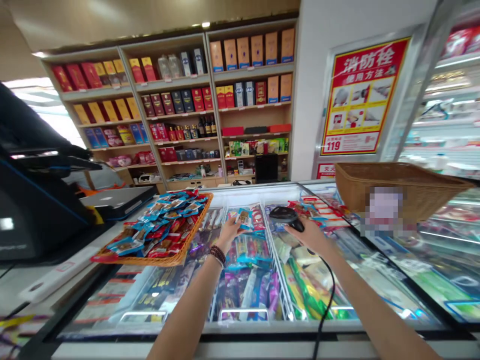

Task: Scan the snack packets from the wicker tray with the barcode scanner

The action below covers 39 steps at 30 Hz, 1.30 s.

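Holding a black handheld barcode scanner (pixel 287 216) in the right hand (pixel 309 235) and a small blue-and-white snack packet (pixel 243 218) in the left hand (pixel 229 233), the person reaches out over a glass-fronted chest freezer (pixel 240 327) in the lower middle of the frame. The right hand is closed around the scanner's grip, its fingers wrapped over the body, with the head of the tool pointing left toward the packet, near it but not touching. A thin black cord (pixel 328 295) drops from the scanner toward the bottom edge of the frame. The left hand is partly open, its fingers curved against the packet; how firmly they pinch it cannot be told from this view. A beaded bracelet (pixel 218 255) circles the left wrist.

Both hands are above the freezer's wire dividers (pixel 275 270), with bagged frozen goods packed below. At the freezer's left edge, a wicker tray (pixel 176 260) is heaped with blue and red packets (pixel 157 220). At upper right, a woven basket (pixel 397 182) sits over the freezer's far end, below a red-and-yellow fire hydrant notice (pixel 363 95). Wooden shelving (pixel 247 72) lined with boxed liquor fills the upper middle of the frame.
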{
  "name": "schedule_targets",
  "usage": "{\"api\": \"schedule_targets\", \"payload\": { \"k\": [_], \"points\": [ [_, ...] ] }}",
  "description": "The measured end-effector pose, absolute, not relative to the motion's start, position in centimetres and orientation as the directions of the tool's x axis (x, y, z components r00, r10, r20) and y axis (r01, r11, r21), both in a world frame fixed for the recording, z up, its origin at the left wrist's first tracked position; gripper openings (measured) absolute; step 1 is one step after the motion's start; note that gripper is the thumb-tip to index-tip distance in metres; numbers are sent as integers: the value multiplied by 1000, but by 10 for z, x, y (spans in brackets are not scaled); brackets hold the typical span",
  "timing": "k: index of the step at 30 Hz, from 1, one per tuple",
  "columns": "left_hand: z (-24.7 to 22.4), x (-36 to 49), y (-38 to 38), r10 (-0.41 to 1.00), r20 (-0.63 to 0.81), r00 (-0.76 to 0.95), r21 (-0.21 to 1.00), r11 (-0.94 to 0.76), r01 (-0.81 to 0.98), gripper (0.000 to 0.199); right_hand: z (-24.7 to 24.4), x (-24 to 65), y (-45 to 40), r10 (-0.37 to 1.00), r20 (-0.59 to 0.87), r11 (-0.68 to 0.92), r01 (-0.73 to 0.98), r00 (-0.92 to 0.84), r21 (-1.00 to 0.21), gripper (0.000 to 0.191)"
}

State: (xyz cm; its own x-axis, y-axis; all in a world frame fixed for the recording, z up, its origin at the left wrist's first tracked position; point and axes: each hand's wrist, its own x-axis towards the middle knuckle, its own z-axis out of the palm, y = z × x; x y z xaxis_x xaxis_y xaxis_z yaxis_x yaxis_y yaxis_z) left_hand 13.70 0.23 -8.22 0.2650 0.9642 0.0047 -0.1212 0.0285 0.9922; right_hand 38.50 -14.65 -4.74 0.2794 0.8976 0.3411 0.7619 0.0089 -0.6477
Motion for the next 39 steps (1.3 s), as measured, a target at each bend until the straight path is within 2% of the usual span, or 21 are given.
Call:
{"api": "schedule_targets", "payload": {
  "k": [4, 10, 12, 14, 16, 18, 21, 24, 27, 30, 33, 36, 39],
  "points": [
    [-65, 205, -1, 919, -20, 393, 990, 71, -117, 8, -50, 442, -176, 874, 204, -153, 648, 441, -746, 36],
    [-51, 303, -18, 855, -133, 500, 983, 177, -41, 8, -52, 490, -215, 804, 157, -199, 509, 574, -838, 38],
    [-53, 327, -26, 820, -73, 568, 983, 156, -99, 14, -52, 496, -223, 781, 161, -211, 498, 603, -841, 39],
    [-57, 344, -34, 755, 48, 654, 980, 90, -176, 19, -52, 497, -228, 766, 167, -217, 494, 621, -842, 38],
    [-63, 352, -40, 684, 171, 709, 980, -47, -191, 20, -52, 495, -229, 755, 181, -221, 505, 630, -834, 37],
    [-70, 347, -42, 653, 252, 714, 962, -249, -111, 18, -54, 490, -226, 752, 194, -219, 516, 630, -828, 36],
    [-79, 319, -38, 671, 332, 663, 860, -504, 80, 21, -57, 475, -213, 779, 197, -183, 517, 595, -836, 34],
    [-83, 270, -27, 693, 359, 625, 779, -591, 209, 24, -59, 450, -193, 828, 203, -141, 544, 523, -827, 33],
    [-80, 211, -14, 726, 369, 580, 762, -594, 257, 24, -56, 416, -169, 892, 181, -97, 569, 413, -817, 33],
    [-69, 150, -3, 772, 382, 507, 795, -555, 245, 24, -50, 377, -146, 961, 133, -26, 557, 244, -830, 33],
    [-52, 91, 2, 822, 417, 389, 807, -531, 258, 28, -46, 337, -125, 991, 109, 45, 557, 82, -829, 35],
    [-29, 37, 5, 815, 541, 205, 705, -573, 418, 31, -46, 301, -106, 993, 117, 98, 518, 4, -850, 33],
    [-8, -7, 9, 763, 640, 95, 512, -515, 688, 37, -49, 272, -94, 989, 143, 137, 467, -24, -873, 32]
  ]
}}
